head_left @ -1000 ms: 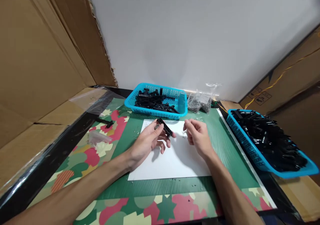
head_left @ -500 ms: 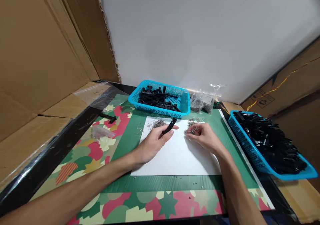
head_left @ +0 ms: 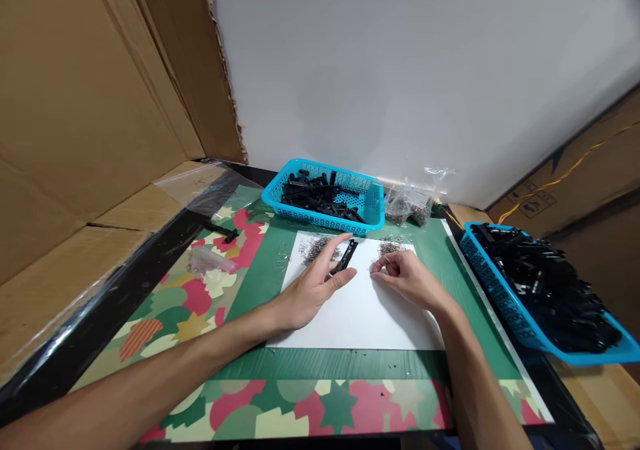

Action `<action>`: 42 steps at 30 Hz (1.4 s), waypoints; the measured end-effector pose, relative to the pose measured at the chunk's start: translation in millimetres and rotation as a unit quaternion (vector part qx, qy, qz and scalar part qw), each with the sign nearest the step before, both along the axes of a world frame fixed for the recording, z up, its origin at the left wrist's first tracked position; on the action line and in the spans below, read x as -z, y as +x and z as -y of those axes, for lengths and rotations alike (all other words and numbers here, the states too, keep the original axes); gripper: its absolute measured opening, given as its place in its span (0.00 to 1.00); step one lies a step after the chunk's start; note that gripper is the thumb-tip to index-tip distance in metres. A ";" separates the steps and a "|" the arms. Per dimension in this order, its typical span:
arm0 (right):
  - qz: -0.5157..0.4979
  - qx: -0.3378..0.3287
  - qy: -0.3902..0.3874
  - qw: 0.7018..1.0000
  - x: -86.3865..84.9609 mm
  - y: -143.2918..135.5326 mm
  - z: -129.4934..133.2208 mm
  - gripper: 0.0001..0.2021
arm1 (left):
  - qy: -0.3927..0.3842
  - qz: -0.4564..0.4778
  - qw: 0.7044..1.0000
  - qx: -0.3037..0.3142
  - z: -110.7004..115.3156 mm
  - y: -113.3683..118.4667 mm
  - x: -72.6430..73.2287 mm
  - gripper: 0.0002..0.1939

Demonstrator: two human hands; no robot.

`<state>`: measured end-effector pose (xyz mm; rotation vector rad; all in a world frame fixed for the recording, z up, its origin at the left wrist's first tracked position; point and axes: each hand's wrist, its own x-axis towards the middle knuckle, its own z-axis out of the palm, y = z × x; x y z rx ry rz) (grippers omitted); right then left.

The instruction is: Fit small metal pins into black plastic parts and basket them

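Narrow black part [head_left: 345, 257], slim and straight-edged, was held slantwise in the left hand [head_left: 313, 293], upper end leaning right, lower end tucked near the thumb. Small metal pieces lay in two loose heaps at the far edge of a white sheet [head_left: 350, 317]: left heap [head_left: 315, 249] behind the left hand, right heap [head_left: 391, 245] just beyond the right hand [head_left: 403, 275] (single pieces too fine to make out).

2 blue perforated plastic baskets [head_left: 323, 222], 2 small-metal-piece heaps [head_left: 315, 248], 1 white paper sheet [head_left: 365, 320], 1 held slim black part [head_left: 346, 255].
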<state>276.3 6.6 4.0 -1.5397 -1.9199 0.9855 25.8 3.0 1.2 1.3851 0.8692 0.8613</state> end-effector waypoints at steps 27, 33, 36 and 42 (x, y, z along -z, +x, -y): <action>-0.218 0.021 -0.025 0.975 -5.9 -8.0 4.3 0.15 | 0.103 -0.121 0.982 0.103 -2.0 -0.1 -7.1 0.19; -0.342 0.024 -0.065 0.937 -3.4 -33.4 9.0 0.16 | 0.092 -0.101 0.987 0.088 -3.4 1.5 -4.7 0.16; -0.358 0.019 -0.072 0.931 -1.5 -42.8 9.8 0.15 | 0.085 -0.075 0.990 0.080 -5.4 1.0 -2.0 0.16; -0.355 0.019 -0.054 0.933 1.1 -41.7 8.2 0.15 | 0.082 -0.061 0.994 0.039 -8.9 1.5 -1.2 0.16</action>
